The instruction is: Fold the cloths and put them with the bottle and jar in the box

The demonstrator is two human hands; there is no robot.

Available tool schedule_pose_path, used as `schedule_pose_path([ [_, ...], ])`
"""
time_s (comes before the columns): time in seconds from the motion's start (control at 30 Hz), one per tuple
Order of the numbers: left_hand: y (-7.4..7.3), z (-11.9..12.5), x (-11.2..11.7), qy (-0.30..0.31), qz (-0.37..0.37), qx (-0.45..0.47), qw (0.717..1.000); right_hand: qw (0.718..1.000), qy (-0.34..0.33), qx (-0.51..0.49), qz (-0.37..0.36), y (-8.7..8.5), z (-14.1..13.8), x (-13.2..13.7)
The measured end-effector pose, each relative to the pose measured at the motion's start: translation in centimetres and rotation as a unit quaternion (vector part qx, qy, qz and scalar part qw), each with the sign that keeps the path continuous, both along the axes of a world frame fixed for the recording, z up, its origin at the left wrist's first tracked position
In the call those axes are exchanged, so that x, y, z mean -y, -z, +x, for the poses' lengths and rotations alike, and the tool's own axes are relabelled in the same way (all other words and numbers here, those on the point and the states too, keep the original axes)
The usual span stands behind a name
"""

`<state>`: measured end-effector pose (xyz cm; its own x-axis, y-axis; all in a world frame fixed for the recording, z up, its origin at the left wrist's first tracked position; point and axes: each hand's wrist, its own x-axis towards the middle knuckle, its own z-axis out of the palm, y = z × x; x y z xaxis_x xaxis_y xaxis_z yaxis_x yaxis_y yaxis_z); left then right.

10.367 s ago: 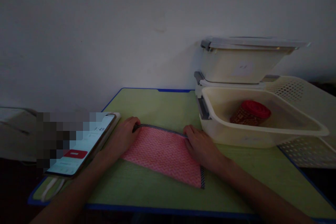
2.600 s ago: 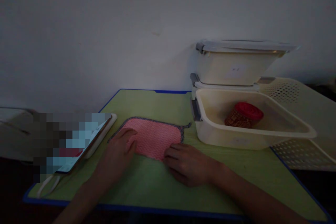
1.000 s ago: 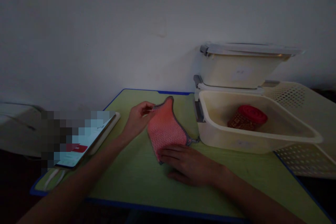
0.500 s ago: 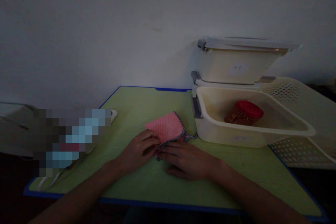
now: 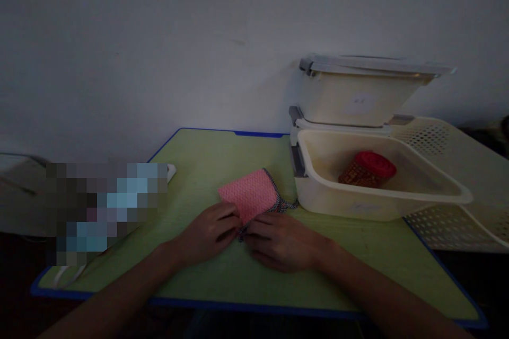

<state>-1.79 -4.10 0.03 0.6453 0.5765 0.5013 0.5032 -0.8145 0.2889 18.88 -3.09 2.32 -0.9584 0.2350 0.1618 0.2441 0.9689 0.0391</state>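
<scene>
A pink woven cloth with a dark stitched border lies folded small on the green table. My left hand rests at the cloth's near left corner, fingers curled onto its edge. My right hand is beside it at the near right, fingers pinching the same near edge. Both hands meet at the cloth's front corner. A dark loop of the border sticks out at the cloth's right side.
An open cream tub holding a rolled red cloth stands right of the pink cloth. A lidded tub is stacked behind it. A perforated tray lies at the far right. A blurred-out phone is on the left.
The cloth went from spread flat to folded smaller. One second ago my left hand lifted its far edge; now that edge is folded over and both hands press the near corner.
</scene>
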Motion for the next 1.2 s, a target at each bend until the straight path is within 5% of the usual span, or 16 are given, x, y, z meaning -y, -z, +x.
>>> schedule_pose_path([
  [0.9,-1.0,-0.3,0.5,0.072,-0.128,-0.036,0.988,0.999,0.000,-0.027,0.034,0.4,0.1,0.0],
  [1.2,-1.3,-0.2,0.5,0.067,-0.106,-0.044,0.991,0.997,0.047,-0.044,0.042,0.5,-0.1,-0.6],
])
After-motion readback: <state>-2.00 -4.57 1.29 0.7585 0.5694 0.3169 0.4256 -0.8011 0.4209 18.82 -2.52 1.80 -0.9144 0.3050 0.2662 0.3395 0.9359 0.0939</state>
